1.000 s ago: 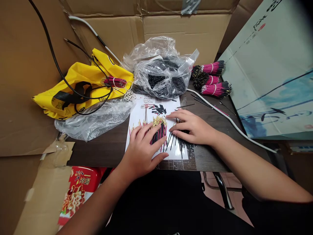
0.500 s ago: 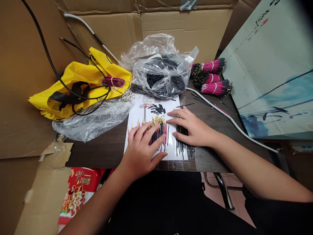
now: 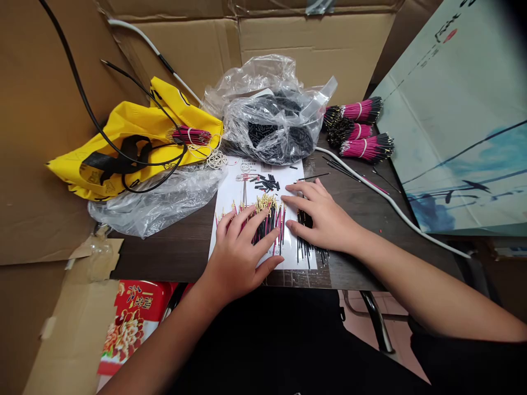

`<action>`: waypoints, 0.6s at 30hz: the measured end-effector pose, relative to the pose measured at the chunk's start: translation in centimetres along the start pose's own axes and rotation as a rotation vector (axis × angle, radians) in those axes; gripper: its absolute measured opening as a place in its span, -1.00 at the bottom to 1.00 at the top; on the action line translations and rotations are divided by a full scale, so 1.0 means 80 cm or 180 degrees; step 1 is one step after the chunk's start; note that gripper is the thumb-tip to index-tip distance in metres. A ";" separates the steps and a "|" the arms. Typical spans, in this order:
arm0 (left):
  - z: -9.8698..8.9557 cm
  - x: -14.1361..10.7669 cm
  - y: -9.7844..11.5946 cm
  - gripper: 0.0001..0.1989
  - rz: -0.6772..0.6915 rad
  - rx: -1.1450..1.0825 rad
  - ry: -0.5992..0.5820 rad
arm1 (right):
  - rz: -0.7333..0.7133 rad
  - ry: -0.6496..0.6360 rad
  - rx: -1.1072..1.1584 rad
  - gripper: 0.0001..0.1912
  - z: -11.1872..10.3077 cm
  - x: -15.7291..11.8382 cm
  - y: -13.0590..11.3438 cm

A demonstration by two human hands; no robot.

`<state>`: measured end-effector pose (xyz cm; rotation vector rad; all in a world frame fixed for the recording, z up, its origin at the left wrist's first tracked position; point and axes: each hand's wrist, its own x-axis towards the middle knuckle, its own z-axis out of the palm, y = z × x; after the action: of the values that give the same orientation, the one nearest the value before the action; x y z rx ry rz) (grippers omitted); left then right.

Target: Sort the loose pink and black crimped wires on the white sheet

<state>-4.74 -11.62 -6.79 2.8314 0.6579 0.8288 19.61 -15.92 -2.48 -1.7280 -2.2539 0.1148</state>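
My left hand [image 3: 242, 247] lies open, fingers spread, over a row of thin pink and black wires with gold tips [image 3: 267, 206]. The wires lie side by side on a white printed sheet [image 3: 224, 189]. My right hand [image 3: 321, 216] rests open at the sheet's right side, partly covering a second batch of black wires [image 3: 307, 249]. Its fingers point left toward the gold-tipped row. Above the row, several short black tubes [image 3: 267, 182] are scattered on the paper. What lies beneath both palms is hidden.
Behind the sheet sits a clear plastic bag [image 3: 272, 126] full of black tubes. Tied pink wire bundles [image 3: 366, 147] lie at the back right, beside a white cable [image 3: 395, 211]. A yellow bag [image 3: 135, 126] fills the left, with a black cable [image 3: 88, 118] looping over it. Cardboard [image 3: 313, 55] walls the back.
My right hand has shifted slightly, its thumb now a little nearer the gold-tipped row. Wires at that row's right edge sit closer together. My left hand stays almost in place.
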 end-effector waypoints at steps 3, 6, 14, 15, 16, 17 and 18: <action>0.000 0.000 0.000 -0.53 0.0061 -0.0009 0.0004 | 0.0036 0.0096 -0.0043 -0.55 0.003 0.001 -0.003; -0.001 0.000 0.001 -0.51 0.0184 -0.0044 -0.0092 | 0.0062 0.0180 -0.0036 -0.63 0.005 0.002 -0.004; -0.002 0.000 0.001 -0.50 0.0247 -0.0120 -0.0183 | 0.0273 0.0210 0.0207 -0.79 0.006 0.001 -0.001; -0.002 0.000 0.001 -0.50 0.0244 -0.0130 -0.0171 | 0.0289 0.0209 0.0234 -0.81 0.006 0.001 0.000; -0.002 -0.001 0.001 -0.51 0.0247 -0.0140 -0.0156 | 0.0302 0.0212 0.0259 -0.84 0.006 0.001 0.000; -0.002 -0.001 0.001 -0.51 0.0252 -0.0149 -0.0144 | 0.0311 0.0223 0.0286 -0.86 0.006 0.000 0.000; -0.001 -0.001 0.000 -0.51 0.0253 -0.0155 -0.0133 | 0.0326 0.0235 0.0320 -0.87 0.006 0.001 0.000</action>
<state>-4.84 -11.68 -6.72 2.8389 0.5154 0.7841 19.46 -15.81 -2.96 -1.7650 -2.0713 0.1801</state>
